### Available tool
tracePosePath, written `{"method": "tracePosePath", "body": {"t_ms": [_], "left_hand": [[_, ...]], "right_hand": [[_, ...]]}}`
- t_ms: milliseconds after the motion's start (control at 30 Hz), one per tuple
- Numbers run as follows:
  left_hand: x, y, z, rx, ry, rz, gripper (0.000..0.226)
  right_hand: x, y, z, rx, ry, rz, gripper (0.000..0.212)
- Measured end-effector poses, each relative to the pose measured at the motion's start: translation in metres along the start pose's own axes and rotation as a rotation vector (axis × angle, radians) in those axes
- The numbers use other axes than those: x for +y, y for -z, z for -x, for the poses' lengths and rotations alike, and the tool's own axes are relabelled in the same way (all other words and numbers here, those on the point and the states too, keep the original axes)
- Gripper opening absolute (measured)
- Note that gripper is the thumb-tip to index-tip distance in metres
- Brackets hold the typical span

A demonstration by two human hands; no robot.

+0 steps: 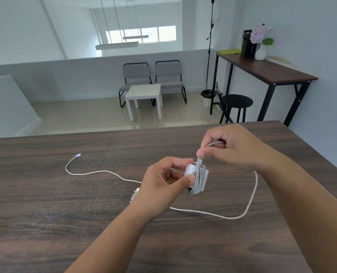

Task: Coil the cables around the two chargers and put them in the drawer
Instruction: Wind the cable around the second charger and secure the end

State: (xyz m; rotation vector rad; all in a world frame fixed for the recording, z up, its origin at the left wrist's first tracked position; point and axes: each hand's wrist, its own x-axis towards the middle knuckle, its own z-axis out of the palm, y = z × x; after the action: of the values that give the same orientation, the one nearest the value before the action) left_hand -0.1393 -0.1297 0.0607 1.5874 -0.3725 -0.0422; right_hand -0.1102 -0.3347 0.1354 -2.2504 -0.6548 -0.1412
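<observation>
Left hand (163,178) pinches the small white square charger (195,178) above the dark wood-grain table (65,223); right hand (228,146), fingers curled, grips its white cable (200,160) directly above, tail rising straight from the wraps.

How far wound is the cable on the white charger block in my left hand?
Nearly wound: the white charger block carries several turns, and the right hand pinches the short remaining cable end.
</observation>
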Motion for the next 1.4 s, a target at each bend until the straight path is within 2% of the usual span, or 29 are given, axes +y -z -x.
{"method": "tracePosePath", "body": {"t_ms": [233,367,533,600,700,767,867,933,1067,1200,1400], "left_hand": [[0.002,0.002,0.002,-0.083,-0.055,0.088,0.03],[0.002,0.003,0.001,-0.114,-0.089,0.104,0.033],[0.002,0.003,-0.001,-0.131,-0.107,0.194,0.038],[0.003,0.001,-0.001,-0.147,-0.109,0.261,0.04],[0.004,0.0,-0.002,-0.112,-0.065,0.357,0.047],[0.005,0.0,-0.003,-0.048,-0.037,0.41,0.051],[0.003,-0.001,-0.006,0.039,-0.018,0.453,0.044],[0.002,-0.001,-0.008,0.091,-0.007,0.485,0.043],[0.004,-0.006,-0.008,0.169,0.011,0.554,0.038],[0.009,-0.013,-0.01,0.22,0.021,0.586,0.036],[0.008,-0.01,-0.011,0.315,-0.031,0.51,0.035]], "right_hand": [[0.018,-0.01,-0.004,0.015,0.016,-0.32,0.021],[0.025,-0.016,-0.003,0.021,0.022,-0.421,0.018],[0.03,-0.021,-0.002,0.011,-0.059,-0.561,0.013],[0.036,-0.028,-0.001,0.0,-0.117,-0.641,0.018],[0.041,-0.04,0.003,0.005,-0.163,-0.768,0.031],[0.038,-0.049,0.009,0.059,-0.176,-0.782,0.022],[0.031,-0.062,0.017,0.147,-0.176,-0.659,0.016],[0.031,-0.067,0.023,0.174,-0.151,-0.436,0.012],[0.022,-0.073,0.034,0.24,-0.098,-0.205,0.019],[0.011,-0.077,0.041,0.241,-0.019,-0.015,0.02],[0.0,-0.068,0.046,0.202,-0.007,0.166,0.02]]}}
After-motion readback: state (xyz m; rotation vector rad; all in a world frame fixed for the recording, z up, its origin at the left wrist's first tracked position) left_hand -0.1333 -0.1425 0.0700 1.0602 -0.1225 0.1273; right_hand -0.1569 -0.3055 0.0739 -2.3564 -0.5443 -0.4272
